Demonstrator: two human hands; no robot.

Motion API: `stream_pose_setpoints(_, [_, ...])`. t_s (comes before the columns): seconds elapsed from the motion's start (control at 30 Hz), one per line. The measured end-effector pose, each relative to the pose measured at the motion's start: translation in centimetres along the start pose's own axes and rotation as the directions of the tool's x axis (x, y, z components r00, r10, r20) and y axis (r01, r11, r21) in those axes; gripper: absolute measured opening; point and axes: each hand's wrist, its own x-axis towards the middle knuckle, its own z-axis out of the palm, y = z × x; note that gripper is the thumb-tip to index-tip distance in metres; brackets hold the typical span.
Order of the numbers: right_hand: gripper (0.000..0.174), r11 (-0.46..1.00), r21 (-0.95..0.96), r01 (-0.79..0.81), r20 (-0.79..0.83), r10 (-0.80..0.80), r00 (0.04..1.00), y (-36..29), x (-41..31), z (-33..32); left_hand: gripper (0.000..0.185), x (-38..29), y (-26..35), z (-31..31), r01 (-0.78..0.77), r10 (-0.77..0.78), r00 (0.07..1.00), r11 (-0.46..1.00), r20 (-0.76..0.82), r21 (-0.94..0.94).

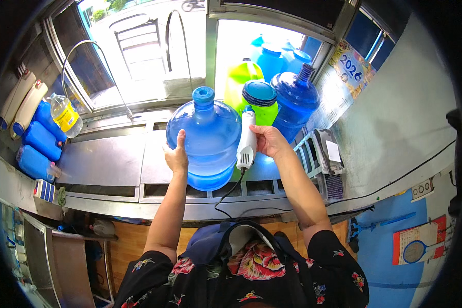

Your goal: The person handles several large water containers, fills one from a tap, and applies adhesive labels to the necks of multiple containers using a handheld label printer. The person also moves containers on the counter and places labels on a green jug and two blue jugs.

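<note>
A large round blue water bottle stands upright on the steel counter with a blue cap on its neck. My left hand grips the bottle's left side, thumb up along the wall; its fingers are partly hidden. In my right hand is a slim white heat gun with a vented rear end, held upright beside the bottle's right side. Its blue tip points away from me, and a black cord trails from its rear. Just behind it stands a lime-green container with a dark-blue lid.
Another blue bottle stands back right, near a plastic rack. Several blue jugs and a yellow-labelled bottle sit at left. Thin curved faucets rise by the window. The cord crosses the counter's front edge.
</note>
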Motion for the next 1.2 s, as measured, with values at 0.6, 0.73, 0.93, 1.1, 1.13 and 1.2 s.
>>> stream_pose_setpoints(0.6, [0.032, 0.997, 0.055, -0.051, -0.095, 0.056, 0.994, -1.3, -0.9, -0.5, 0.105, -0.4, 0.2, 0.1, -0.014, 0.014, 1.0, 1.0, 0.002, 0.01])
stream_pose_setpoints(0.73, [0.032, 0.999, -0.032, -0.03, 0.015, 0.031, 0.999, -1.5, -0.3, -0.8, 0.096, -0.8, 1.1, -0.1, -0.002, 0.003, 0.999, 1.0, -0.038, 0.03])
stream_pose_setpoints(0.93, [0.036, 0.934, -0.355, 0.029, -0.091, -0.066, 0.994, -2.8, -1.3, -3.5, 0.042, -7.4, 5.6, 1.8, -0.778, 0.774, 0.62, 0.585, -0.127, -0.231])
stream_pose_setpoints(1.1, [0.042, 0.12, -0.987, -0.11, -0.152, -0.439, 0.885, -6.7, -3.0, -4.0, 0.052, -11.4, 8.5, 9.8, -0.294, 0.518, 0.65, 0.846, 0.555, -0.445])
stream_pose_setpoints(1.13, [0.041, -0.005, -0.986, -0.168, -0.142, -0.51, 0.849, -7.3, -3.4, -3.7, 0.058, -11.0, 8.8, 11.9, -0.304, 0.471, 0.675, 0.879, 0.568, -0.368])
stream_pose_setpoints(1.2, [0.033, -0.215, -0.923, -0.32, -0.114, -0.64, 0.76, -8.5, -3.9, -3.0, 0.073, -10.0, 9.1, 15.6, -0.323, 0.382, 0.713, 0.923, 0.588, -0.209])
